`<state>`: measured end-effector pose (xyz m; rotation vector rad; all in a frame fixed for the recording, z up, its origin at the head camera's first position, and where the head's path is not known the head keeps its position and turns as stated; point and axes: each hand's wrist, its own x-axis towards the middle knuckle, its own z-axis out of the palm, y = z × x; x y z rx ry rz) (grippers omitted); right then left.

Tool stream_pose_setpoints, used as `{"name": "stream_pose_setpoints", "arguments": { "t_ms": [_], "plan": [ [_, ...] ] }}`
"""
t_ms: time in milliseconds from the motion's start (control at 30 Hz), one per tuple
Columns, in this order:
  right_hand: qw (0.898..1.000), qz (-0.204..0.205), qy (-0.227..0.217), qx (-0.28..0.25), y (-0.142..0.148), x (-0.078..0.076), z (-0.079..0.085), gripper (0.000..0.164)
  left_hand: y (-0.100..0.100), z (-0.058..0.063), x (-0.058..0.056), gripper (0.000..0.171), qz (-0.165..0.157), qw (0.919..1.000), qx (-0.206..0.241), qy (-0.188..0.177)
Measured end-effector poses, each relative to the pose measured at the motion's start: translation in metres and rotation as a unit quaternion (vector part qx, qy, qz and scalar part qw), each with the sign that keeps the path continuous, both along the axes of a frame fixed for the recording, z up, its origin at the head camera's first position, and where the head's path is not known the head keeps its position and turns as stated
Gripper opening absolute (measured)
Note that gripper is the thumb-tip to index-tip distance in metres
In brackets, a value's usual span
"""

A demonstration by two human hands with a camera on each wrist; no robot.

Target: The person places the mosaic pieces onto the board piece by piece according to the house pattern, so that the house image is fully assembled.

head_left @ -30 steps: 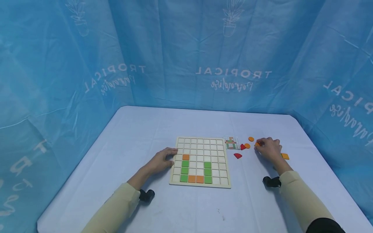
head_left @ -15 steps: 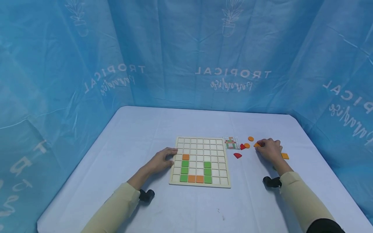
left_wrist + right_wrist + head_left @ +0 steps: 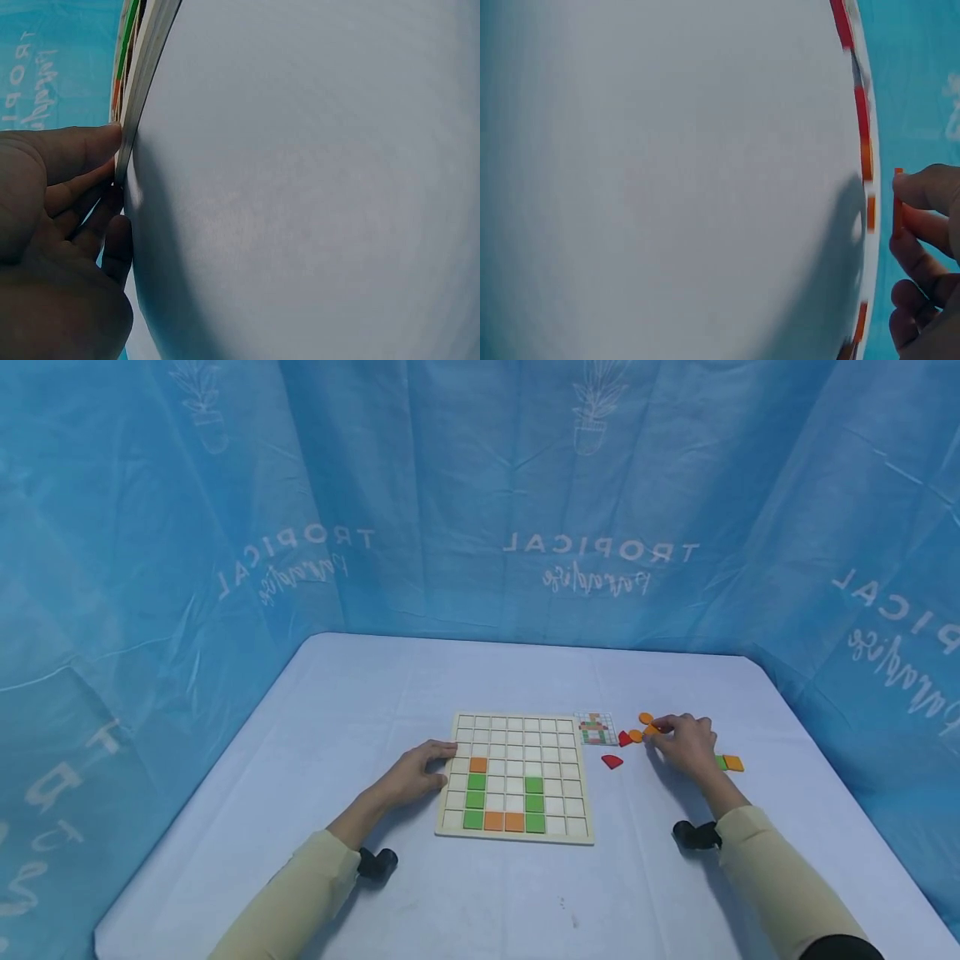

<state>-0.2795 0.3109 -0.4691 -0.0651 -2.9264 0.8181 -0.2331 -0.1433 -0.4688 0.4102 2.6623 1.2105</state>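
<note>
A wooden grid board lies flat on the table, with green tiles and orange tiles set in some of its white cells. My left hand rests at the board's left edge, its thumb and fingers touching the rim; in the left wrist view the thumb lies straight against that edge. To the right of the board, my right hand pinches an orange tile between thumb and fingers, seen edge-on and raised off the tabletop in the right wrist view.
A small pattern card lies at the board's upper right. Around it are a red quarter-round piece, another red piece and orange round pieces. An orange tile sits beside a green one behind the right wrist. Blue curtains surround the table.
My right hand has shifted slightly left with the orange tile, closer to the round pieces, uncovering a green tile behind the wrist. My left hand and the board have stayed put.
</note>
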Motion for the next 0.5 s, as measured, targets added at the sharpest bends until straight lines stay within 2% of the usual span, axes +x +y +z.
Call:
{"name": "stream_pose_setpoints", "arguments": {
  "t_ms": [167,333,500],
  "plan": [
    [0.999,0.017,0.031,-0.001,-0.025,0.004,0.001,0.036,-0.001,-0.001,0.001,0.05,-0.003,1.0,0.001,0.003],
    [0.998,0.036,0.039,-0.022,-0.055,0.011,0.004,0.035,-0.001,-0.001,0.0,0.05,-0.005,1.0,0.001,0.004],
    [0.995,0.072,0.069,-0.026,-0.084,0.017,0.008,0.031,0.0,0.0,0.001,0.05,-0.004,1.0,0.005,0.005]
  ]
}}
